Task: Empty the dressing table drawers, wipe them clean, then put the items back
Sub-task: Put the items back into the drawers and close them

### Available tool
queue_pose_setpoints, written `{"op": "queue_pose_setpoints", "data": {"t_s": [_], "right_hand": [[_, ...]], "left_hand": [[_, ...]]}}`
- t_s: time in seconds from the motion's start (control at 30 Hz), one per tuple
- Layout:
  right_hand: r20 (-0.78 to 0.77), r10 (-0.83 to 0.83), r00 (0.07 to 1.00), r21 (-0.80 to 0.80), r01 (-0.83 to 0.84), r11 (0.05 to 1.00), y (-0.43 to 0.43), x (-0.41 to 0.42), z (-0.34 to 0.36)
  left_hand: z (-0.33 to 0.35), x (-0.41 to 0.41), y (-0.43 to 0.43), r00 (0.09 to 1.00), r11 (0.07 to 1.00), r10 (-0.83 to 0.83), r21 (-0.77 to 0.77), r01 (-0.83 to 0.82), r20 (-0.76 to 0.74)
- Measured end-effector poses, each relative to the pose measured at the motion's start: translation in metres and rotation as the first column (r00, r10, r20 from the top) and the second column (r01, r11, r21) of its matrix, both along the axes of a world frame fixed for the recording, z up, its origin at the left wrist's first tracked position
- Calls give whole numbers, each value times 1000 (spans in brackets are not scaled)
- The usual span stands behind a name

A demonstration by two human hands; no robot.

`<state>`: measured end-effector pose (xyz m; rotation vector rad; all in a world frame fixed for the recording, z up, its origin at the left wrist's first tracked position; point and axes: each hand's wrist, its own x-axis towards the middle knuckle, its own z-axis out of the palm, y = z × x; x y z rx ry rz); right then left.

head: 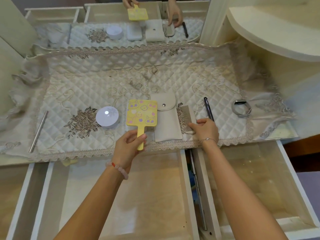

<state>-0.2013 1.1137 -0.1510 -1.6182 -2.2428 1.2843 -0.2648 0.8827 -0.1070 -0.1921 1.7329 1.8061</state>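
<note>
My left hand (129, 146) grips the handle of a yellow hand mirror (141, 113) with cartoon cats, held just above the quilted table cover (121, 80). My right hand (204, 129) pinches the near end of a grey comb (187, 116) lying on the cover. Between them lies a beige snap pouch (167, 118). Two open drawers sit below the table edge: the middle drawer (57, 196) and the right drawer (292, 179), both showing bare wooden bottoms.
On the cover also lie a round white jar (107, 117), a metal rod (38, 131) at the left, a dark pen (208, 109) and a grey wristband (241, 108). A mirror (121, 23) stands behind, a cream shelf unit (277, 32) at the right.
</note>
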Motion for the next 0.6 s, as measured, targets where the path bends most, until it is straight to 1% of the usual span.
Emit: {"op": "queue_pose_setpoints", "data": {"t_s": [0.23,0.37,0.6], "right_hand": [[-48,-60,997,-72,57,996,-1,0,6],[-102,-85,991,-106,74,992,-6,2,10],[-280,-233,931,-353,126,927,-14,21,19]], "left_hand": [[4,4,-5,1000,1000,26,0,-26,2],[8,6,-9,999,1000,30,9,-30,-12],[18,7,-22,998,999,41,22,-40,-45]]}}
